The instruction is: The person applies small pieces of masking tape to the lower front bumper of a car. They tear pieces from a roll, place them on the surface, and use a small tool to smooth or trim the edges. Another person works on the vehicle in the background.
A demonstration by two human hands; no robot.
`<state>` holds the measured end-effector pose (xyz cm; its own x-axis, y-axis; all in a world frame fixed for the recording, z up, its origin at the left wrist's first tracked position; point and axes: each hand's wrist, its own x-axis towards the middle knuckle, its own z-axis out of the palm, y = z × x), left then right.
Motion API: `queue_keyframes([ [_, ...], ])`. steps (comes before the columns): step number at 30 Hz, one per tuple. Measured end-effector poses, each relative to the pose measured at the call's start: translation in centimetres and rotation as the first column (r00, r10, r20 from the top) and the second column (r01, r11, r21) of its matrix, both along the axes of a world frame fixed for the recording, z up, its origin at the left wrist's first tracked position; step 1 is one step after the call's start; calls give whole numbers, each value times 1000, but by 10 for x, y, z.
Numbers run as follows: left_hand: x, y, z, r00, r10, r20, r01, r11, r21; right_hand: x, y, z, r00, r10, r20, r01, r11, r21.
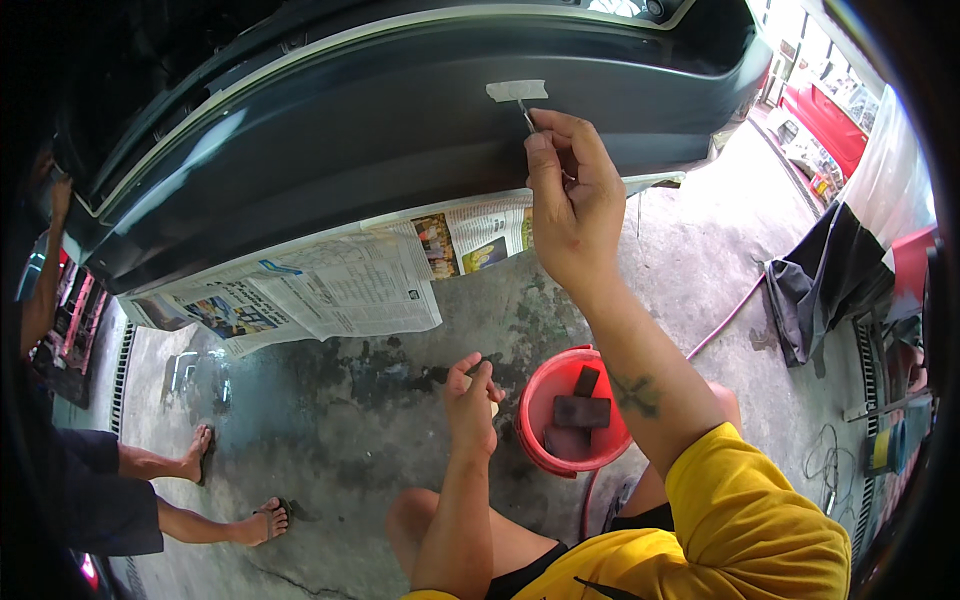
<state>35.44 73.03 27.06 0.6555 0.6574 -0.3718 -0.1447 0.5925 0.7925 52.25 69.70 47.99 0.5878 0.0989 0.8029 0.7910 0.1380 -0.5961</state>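
Observation:
My right hand (577, 190) is raised to the dark grey car bumper (390, 125), pinching a thin metal tool (525, 115) between thumb and fingers. The tool's tip meets the lower edge of a short strip of pale tape (517, 91) stuck on the bumper. Lower down, between the bumper and my knees, my left hand (470, 408) is curled around a small cream-coloured thing (494, 409). Fingers hide most of that thing, so its kind does not show.
Newspaper sheets (350, 290) hang along the bumper's lower edge. A red bucket (527, 432) with dark blocks inside stands on the concrete floor beside my left hand. Another person's legs (190, 515) are at left, and an arm (45, 270) reaches the bumper's left end. Black cloth (800, 285) hangs at right.

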Motion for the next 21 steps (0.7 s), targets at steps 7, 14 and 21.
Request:
queue_keyframes([
  [7, 2, 0, -4, 1000, 1, -15, -1, 1000, 3, -9, 11, -1, 937, 254, -241, -221, 963, 156],
  [14, 3, -3, -1, 1000, -6, -29, 7, 1000, 15, -11, 12, 1, 902, 309, -301, -257, 945, 200],
  [21, 0, -2, 0, 998, -46, -53, 48, 998, 29, -12, 12, 1, 905, 297, -305, -250, 951, 184],
])
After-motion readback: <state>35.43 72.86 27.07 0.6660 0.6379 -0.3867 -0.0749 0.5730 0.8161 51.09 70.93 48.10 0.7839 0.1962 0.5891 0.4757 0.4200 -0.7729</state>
